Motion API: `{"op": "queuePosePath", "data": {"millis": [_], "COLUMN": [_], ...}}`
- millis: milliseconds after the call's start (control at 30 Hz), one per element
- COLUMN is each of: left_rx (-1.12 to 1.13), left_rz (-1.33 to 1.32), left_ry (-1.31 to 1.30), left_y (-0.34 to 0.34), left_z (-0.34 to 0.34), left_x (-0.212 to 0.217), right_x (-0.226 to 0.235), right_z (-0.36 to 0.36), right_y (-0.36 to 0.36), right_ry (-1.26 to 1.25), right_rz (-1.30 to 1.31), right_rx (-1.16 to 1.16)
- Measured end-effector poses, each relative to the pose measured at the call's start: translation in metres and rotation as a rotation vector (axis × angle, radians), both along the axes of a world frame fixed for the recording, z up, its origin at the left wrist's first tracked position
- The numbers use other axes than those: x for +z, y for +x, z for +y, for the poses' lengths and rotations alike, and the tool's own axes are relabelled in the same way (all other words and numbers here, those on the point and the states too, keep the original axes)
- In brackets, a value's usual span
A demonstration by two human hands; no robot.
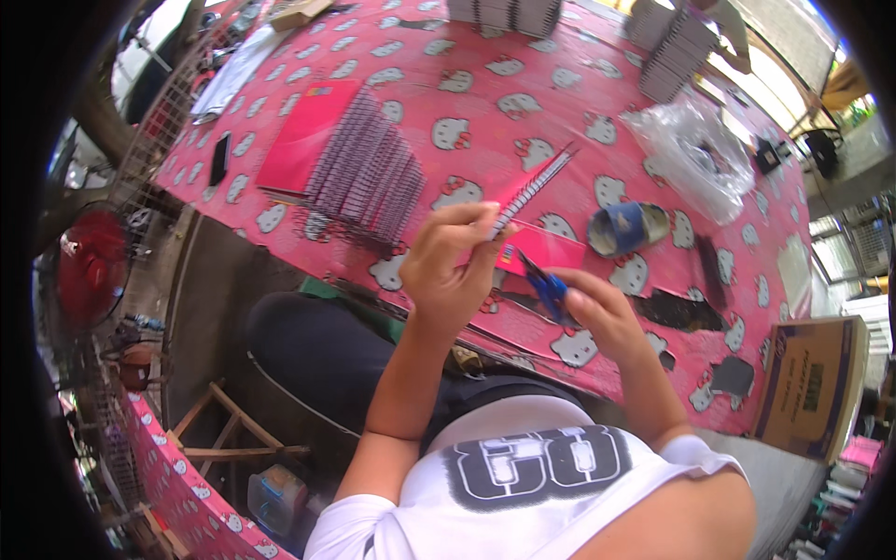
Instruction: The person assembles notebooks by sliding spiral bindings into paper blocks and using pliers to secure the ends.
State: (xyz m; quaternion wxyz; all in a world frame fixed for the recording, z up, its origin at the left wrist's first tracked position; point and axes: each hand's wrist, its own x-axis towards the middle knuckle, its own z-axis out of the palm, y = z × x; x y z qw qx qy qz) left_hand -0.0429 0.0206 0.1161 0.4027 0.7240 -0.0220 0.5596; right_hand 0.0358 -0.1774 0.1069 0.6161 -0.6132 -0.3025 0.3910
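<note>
Nearest, a white shirt [541, 425]; beyond, the left hand [448, 259] pinches a red spiral notebook [532, 191] by its coil's end above the table [588, 89], presumably to present it to the blue-handled tool [549, 287] the curled right hand [602, 313] grips. Farther, a clear plastic bag [674, 131] holds something I cannot make out.
</note>
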Motion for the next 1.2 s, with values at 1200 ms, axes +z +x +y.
{"op": "queuePosePath", "data": {"millis": [1200], "left_rx": [-0.086], "left_rz": [0.797], "left_ry": [0.567], "left_y": [0.056], "left_z": [-0.027], "left_x": [-0.061], "right_x": [-0.094], "right_z": [0.004], "right_y": [0.058], "right_ry": [-0.365], "right_rz": [-0.764], "right_rx": [-0.332]}}
